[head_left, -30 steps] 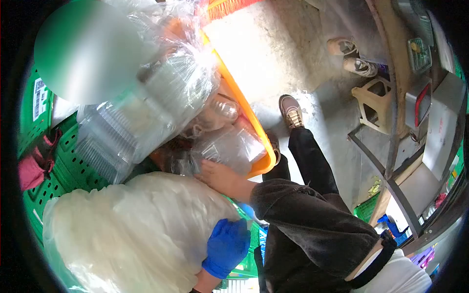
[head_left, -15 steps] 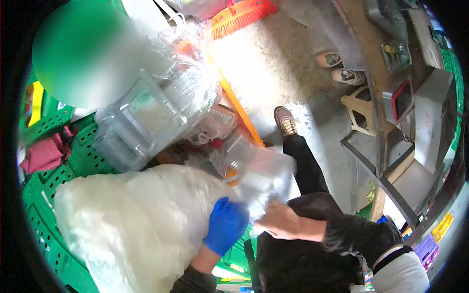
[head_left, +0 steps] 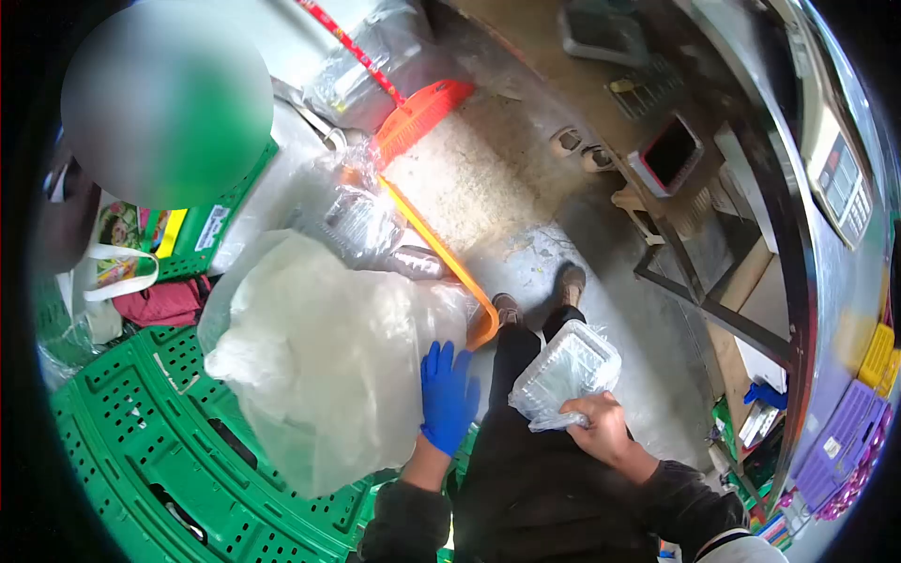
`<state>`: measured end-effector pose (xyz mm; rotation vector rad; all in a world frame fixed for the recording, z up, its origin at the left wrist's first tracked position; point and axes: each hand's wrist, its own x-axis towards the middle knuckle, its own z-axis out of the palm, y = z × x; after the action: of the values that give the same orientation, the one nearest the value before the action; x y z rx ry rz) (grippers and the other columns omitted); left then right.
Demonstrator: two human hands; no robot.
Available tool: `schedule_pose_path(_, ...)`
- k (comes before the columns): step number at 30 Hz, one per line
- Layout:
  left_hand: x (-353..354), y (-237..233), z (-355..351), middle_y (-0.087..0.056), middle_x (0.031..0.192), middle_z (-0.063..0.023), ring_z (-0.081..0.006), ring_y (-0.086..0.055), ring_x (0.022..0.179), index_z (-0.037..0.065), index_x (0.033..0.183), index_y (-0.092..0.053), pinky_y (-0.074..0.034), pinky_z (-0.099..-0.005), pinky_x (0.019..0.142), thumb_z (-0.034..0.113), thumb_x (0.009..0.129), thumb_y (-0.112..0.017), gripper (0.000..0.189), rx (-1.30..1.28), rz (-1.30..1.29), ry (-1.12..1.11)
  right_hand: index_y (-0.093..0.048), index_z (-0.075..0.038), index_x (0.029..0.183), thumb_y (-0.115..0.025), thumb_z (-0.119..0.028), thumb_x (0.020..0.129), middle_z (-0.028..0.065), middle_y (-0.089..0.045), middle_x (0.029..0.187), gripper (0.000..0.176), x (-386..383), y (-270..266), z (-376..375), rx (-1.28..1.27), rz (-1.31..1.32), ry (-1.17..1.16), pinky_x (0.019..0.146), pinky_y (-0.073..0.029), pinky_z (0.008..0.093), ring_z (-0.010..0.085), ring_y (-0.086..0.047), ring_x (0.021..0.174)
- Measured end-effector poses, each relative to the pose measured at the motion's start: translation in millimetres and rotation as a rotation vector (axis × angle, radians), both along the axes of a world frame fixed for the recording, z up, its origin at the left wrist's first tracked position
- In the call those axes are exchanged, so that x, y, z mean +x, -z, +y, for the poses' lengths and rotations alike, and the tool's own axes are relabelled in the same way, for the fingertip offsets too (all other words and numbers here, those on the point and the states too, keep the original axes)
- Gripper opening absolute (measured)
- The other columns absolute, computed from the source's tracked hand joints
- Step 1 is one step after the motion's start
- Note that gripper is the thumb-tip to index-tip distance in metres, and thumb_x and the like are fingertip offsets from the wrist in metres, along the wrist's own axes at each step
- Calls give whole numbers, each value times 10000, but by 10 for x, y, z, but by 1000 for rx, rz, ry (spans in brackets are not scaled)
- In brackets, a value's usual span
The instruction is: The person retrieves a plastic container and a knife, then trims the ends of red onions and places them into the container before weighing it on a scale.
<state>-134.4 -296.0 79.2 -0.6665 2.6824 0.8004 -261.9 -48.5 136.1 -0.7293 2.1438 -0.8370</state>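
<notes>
Here the right hand (head_left: 601, 427) has its grip closed on the near end of a pack of clear plastic trays (head_left: 566, 371) wrapped in thin film, the fingers pinching the bunched wrap. The pack juts up and away from that grip, clear of everything else. The left hand (head_left: 449, 399), in a blue glove, has an open grip: its fingers are spread and the palm lies flat against the side of a big cloudy plastic sack (head_left: 319, 357). The sack bulges out to the left of that grip and rests on green perforated crates (head_left: 141, 441). Just beyond the gloved fingertips runs an orange tray rim (head_left: 441, 258). A bag of clear containers (head_left: 361, 220) lies farther off, with an orange broom head (head_left: 418, 113) past it on the concrete floor (head_left: 601, 253). Between the two grips, farther out, are the person's shoes (head_left: 507, 308).
</notes>
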Motion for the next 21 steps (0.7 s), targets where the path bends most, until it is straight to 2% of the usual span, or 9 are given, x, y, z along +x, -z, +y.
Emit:
schedule_pose_path(2, 139, -114, 68, -411, 1417, -255, -440, -311, 1354, 23, 1293, -531, -258, -512, 1124, 99, 766, -646, 545, -2, 32, 0, -708, -137, 886, -676, -34, 642, 89, -682, 757, 267, 55, -109, 7, -17, -26, 99, 719, -453, 360, 269, -638, 674)
schedule_pose_path(3, 167, -40, -23, -411, 1417, -255, -440, -311, 1354, 23, 1293, -531, -258, -512, 1124, 99, 766, -646, 545, 0, 42, 21, -708, -137, 886, -676, -34, 642, 89, -682, 757, 267, 78, -130, 59, -17, -15, 120, 719, -453, 360, 269, -638, 674)
schedule_pose_path(5, 267, 216, -334, -386, 1443, -245, -426, -303, 1366, 21, 1321, -503, -259, -495, 1130, 95, 763, -651, 581, -47, 129, -144, -708, -125, 896, -680, -43, 664, 93, -698, 793, 248, 141, -154, 198, 3, -48, 188, 726, -466, 364, 271, -641, 683)
schedule_pose_path(8, 154, 378, -782, -377, 1450, -228, -386, -360, 1348, 41, 1369, -438, -287, -482, 1117, 159, 764, -650, 652, -117, 18, -156, -710, -121, 913, -683, -52, 685, 96, -696, 786, 239, 215, -201, 425, 45, -69, 274, 757, -475, 363, 276, -643, 701)
schedule_pose_path(10, 89, 471, -965, -411, 1436, -217, -355, -415, 1309, 59, 1319, -502, -330, -460, 1070, 208, 746, -673, 616, -293, -178, -23, -711, -123, 915, -685, -55, 690, 99, -695, 789, 236, 252, -231, 565, 51, -77, 275, 771, -478, 363, 278, -643, 712)
schedule_pose_path(12, 64, 690, -1068, -431, 1423, -213, -354, -432, 1291, 66, 1287, -533, -347, -450, 1047, 227, 739, -681, 590, -323, -166, -32, -714, -128, 911, -685, -52, 690, 110, -688, 798, 236, 314, -226, 763, 100, -99, 247, 777, -481, 368, 286, -638, 730)
schedule_pose_path(14, -78, 704, -1029, -483, 1378, -215, -356, -462, 1266, 65, 1217, -597, -378, -443, 1027, 244, 738, -688, 519, -324, -145, -79, -714, -129, 910, -686, -53, 685, 107, -685, 788, 240, 375, -230, 944, 92, -60, 270, 777, -477, 366, 289, -635, 725)
schedule_pose_path(21, -307, 515, -814, -491, 1370, -228, -379, -440, 1296, 54, 1216, -598, -358, -422, 1092, 247, 754, -699, 511, -245, -87, -90, -712, -126, 895, -690, -43, 660, 117, -671, 754, 250, 482, -437, 1525, 144, -16, 310, 802, -453, 377, 308, -634, 743)
